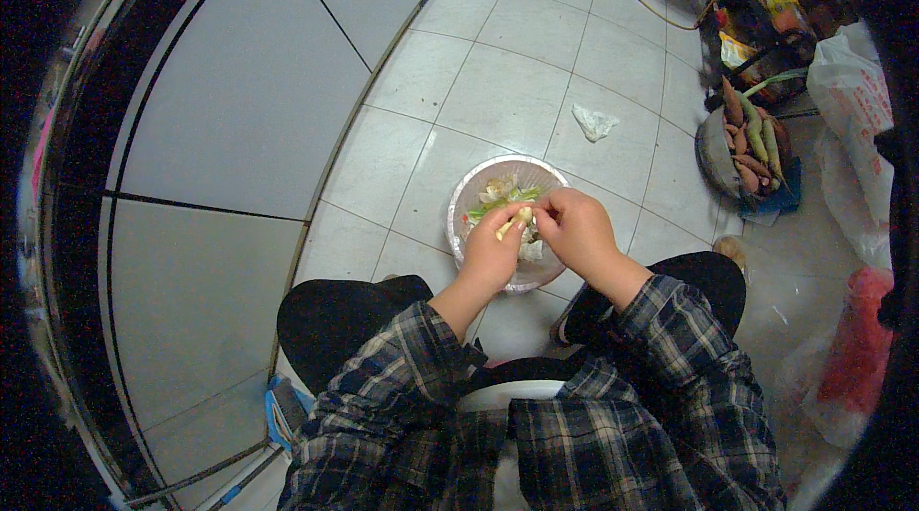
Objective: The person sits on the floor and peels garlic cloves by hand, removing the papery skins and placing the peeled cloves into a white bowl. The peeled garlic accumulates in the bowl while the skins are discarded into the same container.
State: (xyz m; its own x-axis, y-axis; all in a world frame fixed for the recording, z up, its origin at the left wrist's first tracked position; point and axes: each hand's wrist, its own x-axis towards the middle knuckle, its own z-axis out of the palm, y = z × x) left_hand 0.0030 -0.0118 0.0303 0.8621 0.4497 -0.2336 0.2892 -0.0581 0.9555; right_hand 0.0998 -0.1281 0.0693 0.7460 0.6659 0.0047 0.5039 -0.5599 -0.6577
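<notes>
My left hand (pixel 492 247) holds a small pale yellow vegetable piece (pixel 525 213), perhaps a peeled clove or root, between thumb and fingers. From the other side, my right hand (pixel 578 227) pinches at its upper end with thumb and forefinger. Both hands are over a round bin (pixel 454 217) with a pale rim and what looks like a thin plastic liner. Inside it lie green vegetable scraps (pixel 495 206), whitish peelings and crumpled bits. My hands hide part of the bin's contents.
Crumpled white tissue or plastic (pixel 594 122) lies on the tiled floor. At right stand a metal bowl (pixel 711 159) of sweet potatoes and long green radishes, a white plastic bag (pixel 851 80) and a red bag (pixel 858 346). Cabinet panels (pixel 215 95) line the left, with a blue brush (pixel 283 410) below.
</notes>
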